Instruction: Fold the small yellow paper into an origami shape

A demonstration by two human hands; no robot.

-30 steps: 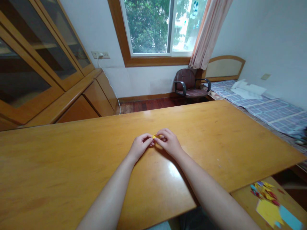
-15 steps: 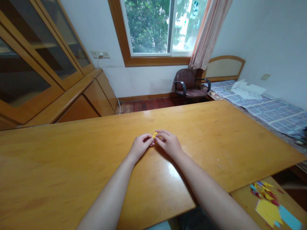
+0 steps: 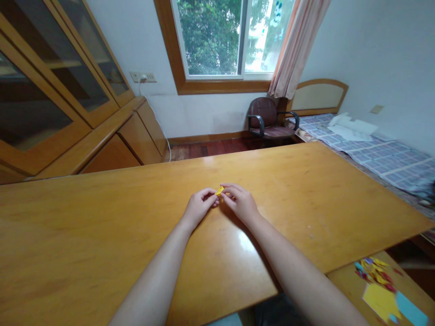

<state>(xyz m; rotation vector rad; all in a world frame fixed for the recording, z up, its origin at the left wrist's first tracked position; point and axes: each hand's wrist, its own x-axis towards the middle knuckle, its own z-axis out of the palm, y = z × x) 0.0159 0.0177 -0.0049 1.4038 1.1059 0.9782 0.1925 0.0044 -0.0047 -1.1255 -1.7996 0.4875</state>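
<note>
Between my two hands, just above the wooden table (image 3: 112,235), is a small folded piece of yellow paper (image 3: 219,190). My left hand (image 3: 200,206) pinches its left end between thumb and fingers. On the other side, the thumb and fingertips of my right hand (image 3: 240,202) close on the paper's right edge. The fingers of both hands cover part of it, so its full shape is hidden.
A lower surface at the bottom right holds a pile of folded coloured paper pieces (image 3: 375,273), a yellow sheet (image 3: 379,301) and a light blue sheet (image 3: 411,309). Beyond the table stand a brown armchair (image 3: 267,118), a bed (image 3: 384,154) and a cabinet (image 3: 115,131).
The yellow paper has turned slightly between my fingers and shows a broader face. Both hands stay in nearly the same place, still pinching it.
</note>
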